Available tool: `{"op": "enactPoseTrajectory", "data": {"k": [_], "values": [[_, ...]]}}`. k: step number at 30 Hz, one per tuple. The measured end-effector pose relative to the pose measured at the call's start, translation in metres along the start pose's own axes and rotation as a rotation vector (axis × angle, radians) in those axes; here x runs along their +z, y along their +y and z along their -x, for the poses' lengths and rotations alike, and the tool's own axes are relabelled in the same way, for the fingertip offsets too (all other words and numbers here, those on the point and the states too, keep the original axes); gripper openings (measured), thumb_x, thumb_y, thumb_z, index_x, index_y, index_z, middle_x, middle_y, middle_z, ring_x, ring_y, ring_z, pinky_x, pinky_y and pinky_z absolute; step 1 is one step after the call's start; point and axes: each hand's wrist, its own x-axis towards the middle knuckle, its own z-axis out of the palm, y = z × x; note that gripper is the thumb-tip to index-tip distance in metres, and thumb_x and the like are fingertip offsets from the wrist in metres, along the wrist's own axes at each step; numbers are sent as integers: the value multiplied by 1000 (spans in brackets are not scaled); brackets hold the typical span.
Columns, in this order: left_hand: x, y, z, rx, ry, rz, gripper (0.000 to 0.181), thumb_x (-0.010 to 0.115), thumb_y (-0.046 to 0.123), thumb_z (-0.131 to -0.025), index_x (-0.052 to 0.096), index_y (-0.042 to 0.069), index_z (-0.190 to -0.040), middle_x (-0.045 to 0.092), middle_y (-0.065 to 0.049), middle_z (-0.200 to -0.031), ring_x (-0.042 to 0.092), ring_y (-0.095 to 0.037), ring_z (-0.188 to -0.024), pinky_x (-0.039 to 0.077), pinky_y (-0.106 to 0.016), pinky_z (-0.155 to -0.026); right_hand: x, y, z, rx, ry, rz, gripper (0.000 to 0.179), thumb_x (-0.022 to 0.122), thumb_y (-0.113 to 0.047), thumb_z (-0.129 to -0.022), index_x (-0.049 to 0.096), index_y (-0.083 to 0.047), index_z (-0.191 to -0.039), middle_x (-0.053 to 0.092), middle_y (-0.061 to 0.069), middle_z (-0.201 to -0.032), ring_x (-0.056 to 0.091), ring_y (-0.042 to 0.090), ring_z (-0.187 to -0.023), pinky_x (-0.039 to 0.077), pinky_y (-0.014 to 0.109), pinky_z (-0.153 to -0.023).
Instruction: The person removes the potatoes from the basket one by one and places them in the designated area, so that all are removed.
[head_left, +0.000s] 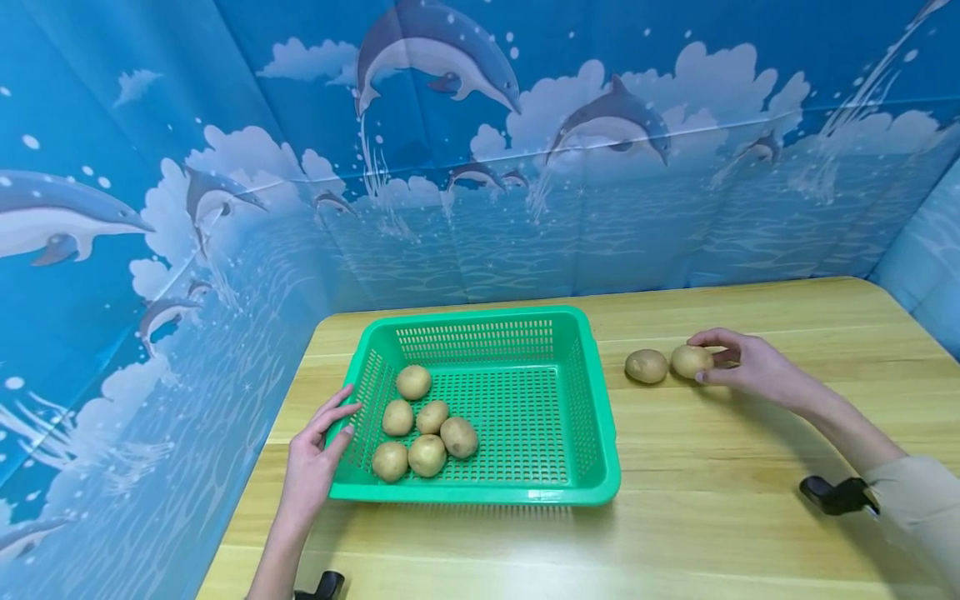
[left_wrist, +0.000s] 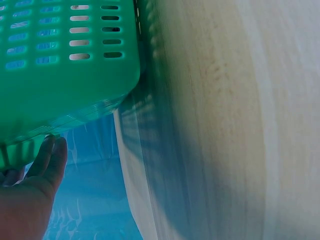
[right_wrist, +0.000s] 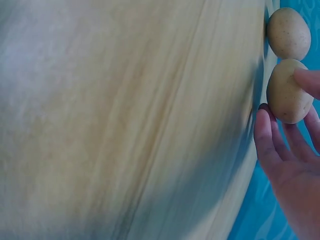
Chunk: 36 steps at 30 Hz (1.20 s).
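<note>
"Green plastic, that basket (head_left: 480, 496). What could have gone wrong from there?"

"Rolling, mostly, I'd say. The right hand (head_left: 753, 371) pinched a rounded potato (head_left: 691, 362) by its right end, fingers on the far side and thumb on the near one. A loose hold might have let it slip out."

"And the neighbouring potato (head_left: 646, 366)?"

"It lay just to the left, touching or nearly so. A sideways nudge could have sent it off across the tabletop (head_left: 720, 517)."

"Was the pinched one lifted?"

"I couldn't tell. It was on the tabletop or barely above it, to the right of the basket."

"What about the six potatoes (head_left: 427, 456) inside?"

"They sat in the basket's left part; a sharp tug on the rim might have set them rolling."

"How did the arms lie?"

"The right forearm slanted in from the lower right, hand low. The left one rose from the bottom edge, and the left hand (head_left: 311, 462) held the basket's left rim, how firmly I couldn't judge."
</note>
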Motion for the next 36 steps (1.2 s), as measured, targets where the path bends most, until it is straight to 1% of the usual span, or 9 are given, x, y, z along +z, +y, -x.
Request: {"op": "enactPoseTrajectory", "data": {"k": [4, 6, 9, 13, 21, 28, 31, 33, 36], "values": [[0, -1, 0, 0, 0, 1, 28, 54, -2, -98, 64, 0, -124, 45, -2, -149, 29, -19, -143, 27, -13, -108, 1, 1, -1, -5, -15, -6, 55, 75, -20, -89, 51, 1, -134, 52, 30, -132, 56, 49, -115, 53, 40, -85], [0, -1, 0, 0, 1, 3, 28, 54, -2, -98, 64, 0, -124, 45, -2, -149, 29, -19, -143, 27, -13, -108, 2, 1, -2, 4, -15, -2, 55, 75, -21, -89, 52, 0, -134, 52, 30, -132, 56, 49, -115, 53, 41, -86], [0, -1, -1, 2, 2, 6, 28, 54, -3, -98, 64, 0, -124, 45, -2, -149, 30, -19, -143, 27, -13, -108, 3, 2, -1, 7, -14, 5, 56, 76, -23, -89, 52, -1, -134, 53, 30, -132, 56, 49, -114, 53, 46, -87], [0, -1, -1, 3, 3, 8, 28, 54, -3, -98, 64, 0, -124, 45, -2, -149, 30, -19, -143, 28, -13, -108, 5, 2, 0, -6, -19, 8, 57, 76, -25, -89, 53, 0, -134, 53, 31, -131, 55, 50, -115, 52, 52, -89], [0, -1, -1, -1, 5, 6, 28, 55, -3, -98, 65, 0, -123, 46, -2, -148, 30, -18, -143, 27, -13, -108, 6, 2, 2, -13, -13, -18, 56, 75, -24, -89, 53, 0, -134, 52, 28, -133, 55, 48, -116, 53, 41, -88], [0, -1, -2, -4, 5, 1, 28, 54, -3, -98, 64, 0, -124, 46, -1, -149, 30, -18, -143, 28, -13, -107, 7, 2, 0, -17, -16, 0, 56, 74, -23, -90, 51, 1, -135, 51, 28, -133, 54, 49, -116, 52, 49, -89], [0, -1, -1, -6, 4, -2, 28, 54, -3, -98, 64, 1, -124, 45, -1, -149, 29, -18, -143, 27, -12, -108, 7, 2, 0, -33, -19, -3, 57, 74, -21, -90, 50, 3, -135, 50, 30, -134, 54, 50, -116, 52, 49, -89], [0, -1, -1, -6, 4, -4, 28, 54, -3, -98, 64, 1, -124, 45, -1, -149, 29, -18, -143, 27, -12, -108, 6, 3, 1, -37, -15, 3, 59, 75, -22, -89, 50, 3, -136, 49, 29, -135, 54, 49, -115, 54, 43, -87], [0, -1, -1, -3, 3, -6, 28, 54, -2, -98, 64, 1, -124, 45, -1, -149, 29, -18, -143, 27, -12, -108, 4, 3, 2, -35, -18, 2, 61, 75, -23, -89, 48, 3, -137, 48, 28, -137, 53, 48, -116, 54, 30, -84]]}}
